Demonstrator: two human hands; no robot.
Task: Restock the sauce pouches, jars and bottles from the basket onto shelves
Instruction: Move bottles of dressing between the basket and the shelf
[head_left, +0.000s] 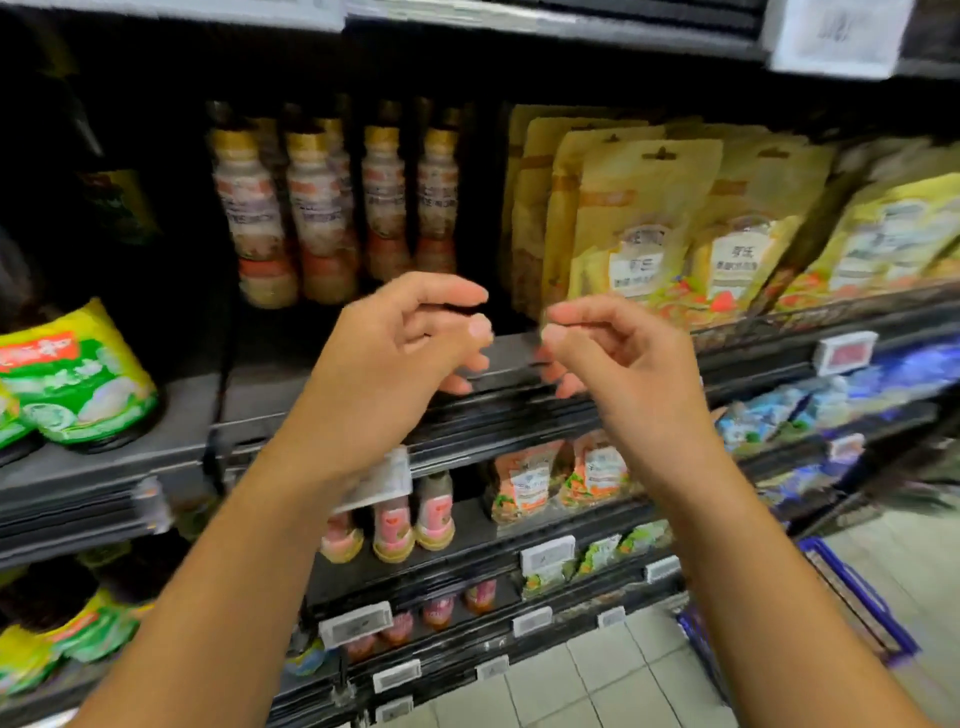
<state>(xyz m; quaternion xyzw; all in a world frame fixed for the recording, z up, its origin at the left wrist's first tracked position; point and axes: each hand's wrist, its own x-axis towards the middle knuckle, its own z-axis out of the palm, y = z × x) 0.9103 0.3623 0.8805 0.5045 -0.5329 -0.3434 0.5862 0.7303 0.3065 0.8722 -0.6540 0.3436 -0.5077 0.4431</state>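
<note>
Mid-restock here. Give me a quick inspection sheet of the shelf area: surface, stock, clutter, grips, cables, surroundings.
Surface: dark shelf, with a bare strip in front of the bottles.
Job's things: bottles with gold caps stand in rows at the back; pouches stand upright to their right; blue basket on the floor at lower right, contents out of view.
Clutter: nothing seen.
Grips: left hand and right hand are up in front of the shelf, fingers curled, thumb near forefinger; blur hides whether either pinches anything.
Cables: nothing seen.
Surroundings: green packs at left, pink bottles lower down, price tag, tiled floor.
</note>
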